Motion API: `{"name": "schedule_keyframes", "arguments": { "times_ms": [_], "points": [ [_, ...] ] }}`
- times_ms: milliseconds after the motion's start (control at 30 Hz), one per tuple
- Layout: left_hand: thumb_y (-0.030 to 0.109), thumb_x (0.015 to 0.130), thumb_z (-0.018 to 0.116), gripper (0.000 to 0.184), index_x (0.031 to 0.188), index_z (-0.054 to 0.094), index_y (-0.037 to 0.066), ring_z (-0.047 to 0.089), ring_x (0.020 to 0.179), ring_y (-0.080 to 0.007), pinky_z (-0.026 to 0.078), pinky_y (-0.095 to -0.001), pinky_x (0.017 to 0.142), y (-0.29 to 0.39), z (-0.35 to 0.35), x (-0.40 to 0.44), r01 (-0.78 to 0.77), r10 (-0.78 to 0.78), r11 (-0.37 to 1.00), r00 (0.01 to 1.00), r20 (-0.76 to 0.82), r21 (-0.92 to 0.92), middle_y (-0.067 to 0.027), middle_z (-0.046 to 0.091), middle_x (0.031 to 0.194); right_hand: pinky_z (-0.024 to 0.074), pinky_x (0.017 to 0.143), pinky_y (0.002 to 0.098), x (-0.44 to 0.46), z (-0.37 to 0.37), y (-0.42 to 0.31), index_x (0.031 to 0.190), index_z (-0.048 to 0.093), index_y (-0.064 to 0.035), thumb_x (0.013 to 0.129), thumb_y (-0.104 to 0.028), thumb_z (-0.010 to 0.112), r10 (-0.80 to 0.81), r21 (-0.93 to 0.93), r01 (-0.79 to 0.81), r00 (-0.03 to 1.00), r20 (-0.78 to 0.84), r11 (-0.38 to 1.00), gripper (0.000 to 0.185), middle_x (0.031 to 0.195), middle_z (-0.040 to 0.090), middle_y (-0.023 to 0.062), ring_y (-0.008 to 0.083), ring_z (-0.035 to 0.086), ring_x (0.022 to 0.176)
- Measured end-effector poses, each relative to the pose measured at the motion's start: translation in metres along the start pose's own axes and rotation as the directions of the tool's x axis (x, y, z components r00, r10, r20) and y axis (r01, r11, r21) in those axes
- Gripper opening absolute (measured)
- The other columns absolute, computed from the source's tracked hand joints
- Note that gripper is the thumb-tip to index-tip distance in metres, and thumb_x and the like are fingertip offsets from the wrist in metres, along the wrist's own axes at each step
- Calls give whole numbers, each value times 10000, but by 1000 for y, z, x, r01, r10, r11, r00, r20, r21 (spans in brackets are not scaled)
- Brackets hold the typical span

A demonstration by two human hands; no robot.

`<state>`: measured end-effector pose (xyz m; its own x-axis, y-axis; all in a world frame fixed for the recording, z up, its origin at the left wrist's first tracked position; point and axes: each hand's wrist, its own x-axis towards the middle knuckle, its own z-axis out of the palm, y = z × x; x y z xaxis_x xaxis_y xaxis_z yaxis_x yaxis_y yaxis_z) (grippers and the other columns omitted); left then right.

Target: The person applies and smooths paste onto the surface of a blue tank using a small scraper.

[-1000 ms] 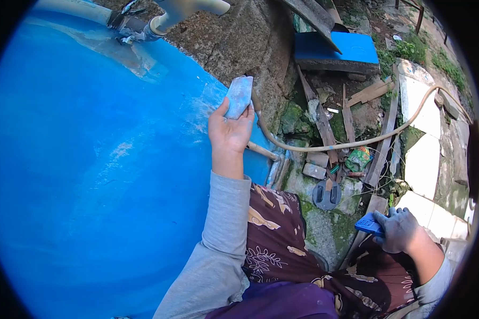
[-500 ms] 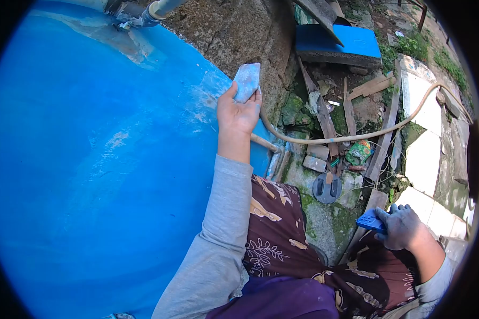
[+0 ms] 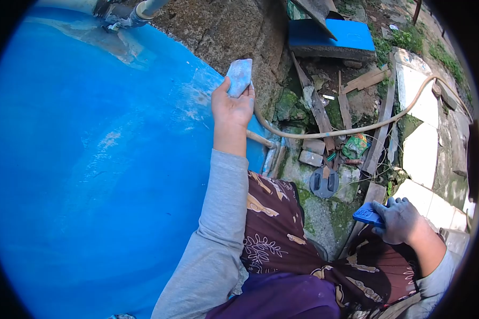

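My left hand (image 3: 233,109) is raised, palm up, its thumb and fingers closed on a flat, pale bluish-white rectangular piece (image 3: 240,77). I cannot make out its material. It is held near the edge of a large blue-painted surface (image 3: 106,181), which has whitish scuffed patches. Beside my right thigh, my right hand (image 3: 402,220), greyed with dust, grips a blue block (image 3: 368,213) with raised markings on its face. The block's far end is hidden under the fingers. The two hands are well apart.
A beige hose (image 3: 351,132) curves across the ground at right. Boards (image 3: 380,135), small bricks (image 3: 311,158), a green wrapper (image 3: 355,145) and a round grey disc (image 3: 324,182) lie there. A rock (image 3: 213,32), a pipe (image 3: 151,8) and a blue-topped slab (image 3: 335,38) are farther off.
The whole view has shifted slightly, with things sitting a little further left and up. Both hands keep the same hold on the pale piece and the blue block.
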<state>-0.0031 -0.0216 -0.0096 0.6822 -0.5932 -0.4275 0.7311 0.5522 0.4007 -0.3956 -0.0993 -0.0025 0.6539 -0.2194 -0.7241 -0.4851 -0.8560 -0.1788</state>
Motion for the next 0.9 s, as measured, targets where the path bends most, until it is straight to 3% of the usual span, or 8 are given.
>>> {"name": "schedule_keyframes", "arguments": {
  "times_ms": [167,233,333,433,667,733,767,900],
  "points": [
    [127,897,456,367,1220,373,-26,405,1157,-284,313,-424,970,7,3,-21,27,-29,999,998,-47,-31,-168,428,1238,398,878,373,-1,2,3,1215,465,-70,734,-378,622,29,-15,-30,999,-17,999,593,1011,562,204,322,551,961],
    [130,898,453,368,1223,371,-21,405,1154,-285,313,-419,968,16,-4,-19,16,-14,999,998,58,-33,-166,426,1241,401,873,375,-3,4,4,1209,470,-67,735,-384,618,18,-30,-19,999,-36,999,589,1009,563,203,323,553,956],
    [128,897,454,371,1227,368,-18,406,1152,-285,313,-415,968,12,-2,-2,65,-65,996,998,2,-68,-167,420,1246,403,869,376,-3,2,1,1208,471,-66,736,-383,615,4,-5,-4,1000,-13,1000,586,1006,564,201,323,556,949],
    [128,897,454,368,1224,371,-18,406,1153,-286,315,-424,965,-1,2,5,-12,11,1000,1000,-25,-12,-171,417,1249,405,866,379,-1,4,2,1209,471,-67,733,-385,617,-4,-9,4,1000,-8,1000,590,1004,564,203,324,558,944],
    [119,893,458,376,1226,362,-25,385,1173,-281,312,-433,966,6,0,-19,-32,33,999,999,27,-27,-164,405,1264,408,863,379,-2,2,3,1209,474,-72,734,-383,614,13,-27,-14,1000,-25,1000,585,1002,563,207,326,558,946],
    [120,893,462,377,1225,364,-29,373,1185,-280,306,-431,974,17,-1,-11,97,-88,985,994,69,-144,-161,397,1273,408,860,378,-2,1,1,1206,475,-77,735,-382,611,1,-36,-1,1000,-11,999,578,1006,561,207,325,558,949],
    [125,895,464,373,1220,371,-31,373,1187,-281,301,-432,977,15,2,-8,60,-62,992,998,-10,-114,-163,395,1274,408,860,378,-1,1,0,1206,475,-77,735,-382,611,-3,-38,3,1000,-10,999,578,1006,561,207,325,558,949],
    [127,895,465,383,1229,362,-32,376,1182,-279,299,-430,981,5,2,-8,-1,1,997,1000,0,-72,-165,397,1269,409,856,376,1,1,1,1197,480,-77,735,-384,611,-6,-15,6,1000,-13,1000,570,997,565,207,327,561,946]
  ]
}}
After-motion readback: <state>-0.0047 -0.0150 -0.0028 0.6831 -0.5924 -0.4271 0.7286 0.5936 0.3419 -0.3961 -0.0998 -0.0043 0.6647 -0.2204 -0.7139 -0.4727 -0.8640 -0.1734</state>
